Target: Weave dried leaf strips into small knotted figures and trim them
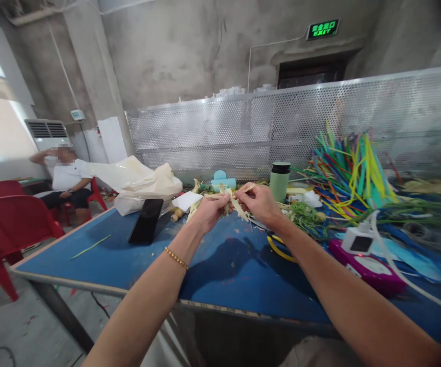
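left hand [208,210] and right hand [259,202] raised just left of one green flask [279,181], both pinching one pale strip bundle [237,203], two forearms outstretched, one black phone [146,220] farther left of flask

Over blue table [102,247], left hand [210,210] and right hand [259,203] around pale strips [242,210]
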Tool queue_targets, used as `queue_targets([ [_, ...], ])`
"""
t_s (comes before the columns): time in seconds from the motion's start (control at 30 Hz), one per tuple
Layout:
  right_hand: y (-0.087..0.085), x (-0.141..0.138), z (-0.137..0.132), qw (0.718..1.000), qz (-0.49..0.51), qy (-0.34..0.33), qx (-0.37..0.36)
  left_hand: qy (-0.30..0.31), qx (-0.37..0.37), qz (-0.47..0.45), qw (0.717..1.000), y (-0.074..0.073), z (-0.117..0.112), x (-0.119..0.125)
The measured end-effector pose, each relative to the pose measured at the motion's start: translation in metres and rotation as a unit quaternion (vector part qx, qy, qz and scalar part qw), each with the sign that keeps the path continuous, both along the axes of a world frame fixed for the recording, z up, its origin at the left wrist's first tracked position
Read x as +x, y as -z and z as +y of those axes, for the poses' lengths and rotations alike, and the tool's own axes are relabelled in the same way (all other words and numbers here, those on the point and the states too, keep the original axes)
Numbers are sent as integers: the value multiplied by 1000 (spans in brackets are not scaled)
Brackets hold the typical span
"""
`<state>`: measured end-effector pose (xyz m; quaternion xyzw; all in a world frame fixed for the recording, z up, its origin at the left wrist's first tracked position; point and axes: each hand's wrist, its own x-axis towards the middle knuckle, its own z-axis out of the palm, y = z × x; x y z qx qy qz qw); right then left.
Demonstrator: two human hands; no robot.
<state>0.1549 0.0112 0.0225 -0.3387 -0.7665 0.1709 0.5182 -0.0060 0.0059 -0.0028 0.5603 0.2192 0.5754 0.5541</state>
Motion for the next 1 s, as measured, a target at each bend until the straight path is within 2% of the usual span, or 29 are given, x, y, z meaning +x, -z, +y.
queue_targets([
  [0.13, 2, -2, -1, 1000, -15, 7, 3, -22, -6, -16, 1000, 2, 3, 1],
  [0.27, 4, -3, 0, 999, 4, -13, -32, -51, 8, -16, 999, 5, 5, 1],
  [0.5, 7, -4, 2, 996, 32, -4, -83, -35, 28, 13, 999, 7, 5, 2],
  [0.73, 6, -4, 2, 996, 21, 20, -79, -31, 39, 19, 999, 10, 7, 4],
  [0.9, 7, 5, 7, 991, 19, -47, -122, -52, 38, 24, 998, 12, 4, 7],
  [1.0, 7, 11, 7, 988, 21, -84, -130, -42, 33, 36, 998, 13, 2, 8],
])
